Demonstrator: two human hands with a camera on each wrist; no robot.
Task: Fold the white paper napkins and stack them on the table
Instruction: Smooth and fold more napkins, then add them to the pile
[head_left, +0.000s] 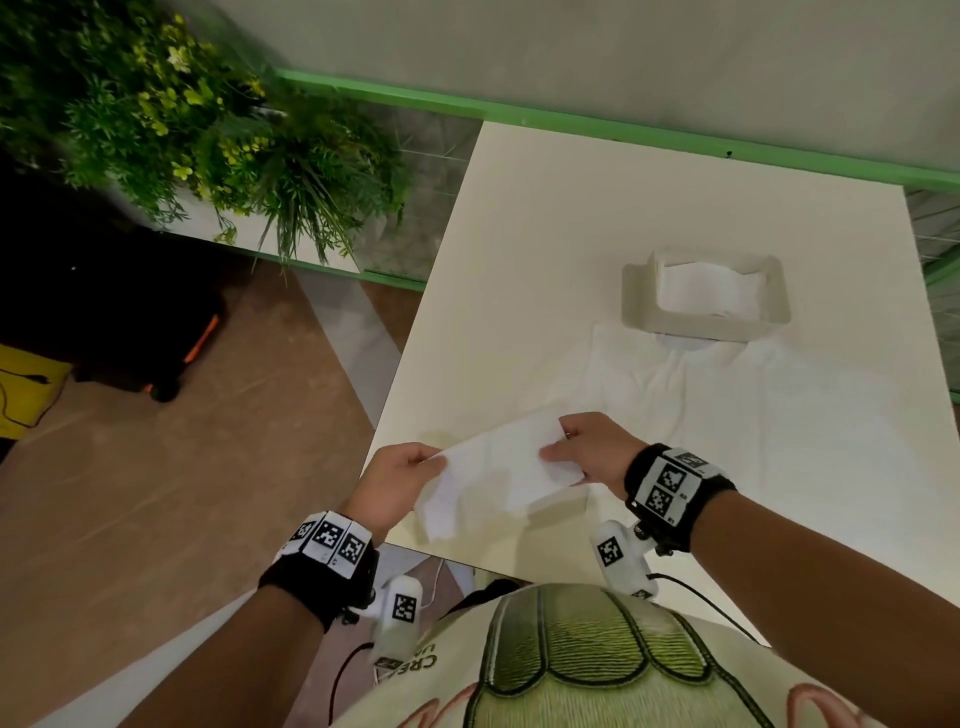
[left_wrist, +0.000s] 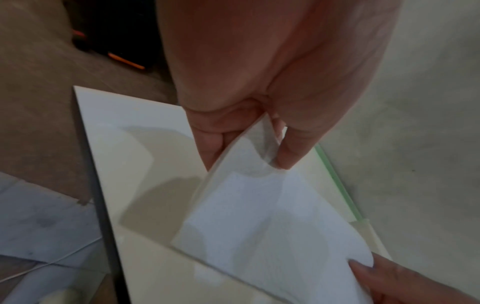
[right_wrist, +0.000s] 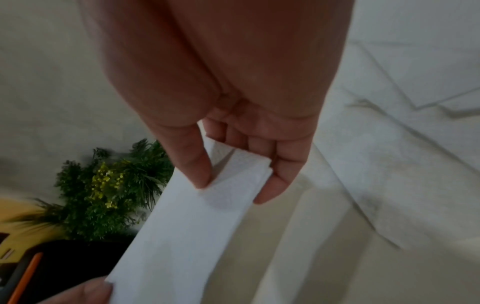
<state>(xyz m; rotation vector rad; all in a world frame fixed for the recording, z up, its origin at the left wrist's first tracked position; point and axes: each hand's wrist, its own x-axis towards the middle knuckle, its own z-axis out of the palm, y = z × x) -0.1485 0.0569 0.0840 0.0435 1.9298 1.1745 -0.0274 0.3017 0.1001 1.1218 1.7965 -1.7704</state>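
The person holds one white paper napkin (head_left: 498, 467) in the air above the near left corner of the white desk (head_left: 519, 260), stretched between both hands. The left hand (head_left: 395, 480) pinches the napkin's left end between thumb and curled fingers (left_wrist: 207, 144); the right hand (head_left: 592, 447) pinches the right end the same way, thumb on top and fingers (right_wrist: 275, 174) beneath. The napkin hangs in a long folded strip, its lower edge drooping toward the desk's front edge. Farther back on the desk stands a pale napkin holder (head_left: 706, 296) with white napkins inside. Just in front of it, unfolded napkins (head_left: 701, 405) lie spread flat on the desk. A green plant (head_left: 208, 130) stands off to the left beyond the desk.
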